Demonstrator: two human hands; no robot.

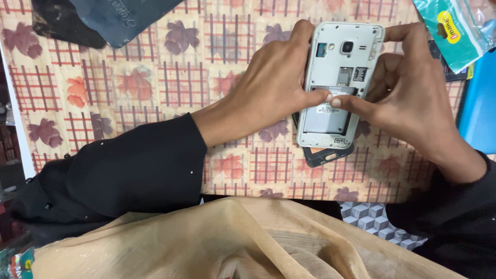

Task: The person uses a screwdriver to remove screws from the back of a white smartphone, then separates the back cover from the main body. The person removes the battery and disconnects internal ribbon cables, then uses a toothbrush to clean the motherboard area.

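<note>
Closest to the camera, a sheer beige cloth (232,243) lies bunched across the person's lap, below the edge of the counter (155,77), which is covered in a checked sheet with leaf prints. At the far left top of the counter sit a black pouch (62,23) and a dark blue flat packet (116,15), overlapping each other.

Moving right, a black sleeve leads to the left hand (271,85), fingers curled round the left edge of a phone (338,82) with its back cover off. The thumb presses on the top edge of the grey battery (326,116) seated in the open back. The phone is held tilted above the counter, camera end away from the person, and a dark flat piece (325,154) pokes out beneath its lower end.

The right hand (408,98) grips the phone's right side, index finger along the top corner, thumb meeting the other thumb on the battery. Further right lie a teal plastic packet (454,31) and a blue surface (480,111).
</note>
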